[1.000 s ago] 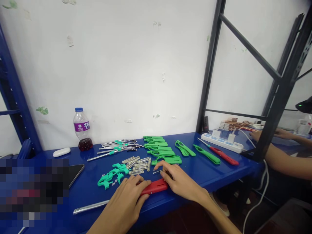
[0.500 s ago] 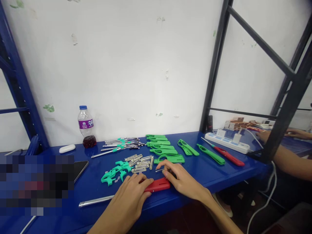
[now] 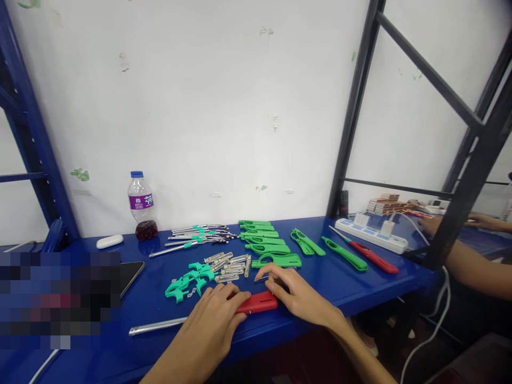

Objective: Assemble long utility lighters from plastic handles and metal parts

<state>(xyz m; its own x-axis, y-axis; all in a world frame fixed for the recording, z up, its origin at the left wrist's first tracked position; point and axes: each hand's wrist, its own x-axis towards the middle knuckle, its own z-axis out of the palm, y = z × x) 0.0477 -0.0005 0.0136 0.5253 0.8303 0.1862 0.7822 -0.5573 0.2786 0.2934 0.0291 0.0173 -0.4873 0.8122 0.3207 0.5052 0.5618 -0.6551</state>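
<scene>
Along the front of the surface (image 3: 320, 288), the left grip (image 3: 215, 317) stays clamped on the red lighter (image 3: 260, 303), the right grip (image 3: 300, 300) I can't read, nothing's visibly shifted, so work holds steady.

The red lighter (image 3: 258, 303) lies near the blue table (image 3: 328, 288) edge, silver tube (image 3: 158, 326) pointing left

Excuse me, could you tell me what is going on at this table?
A person's left hand grips a red handle; a metal tube shows on that hand's other side. The right hand is bent at the handle's right end, near a thin metal rod; whether it holds the rod is unclear. Teal pieces, pale tubes and green casings lie beyond the hands on the blue table.
</scene>
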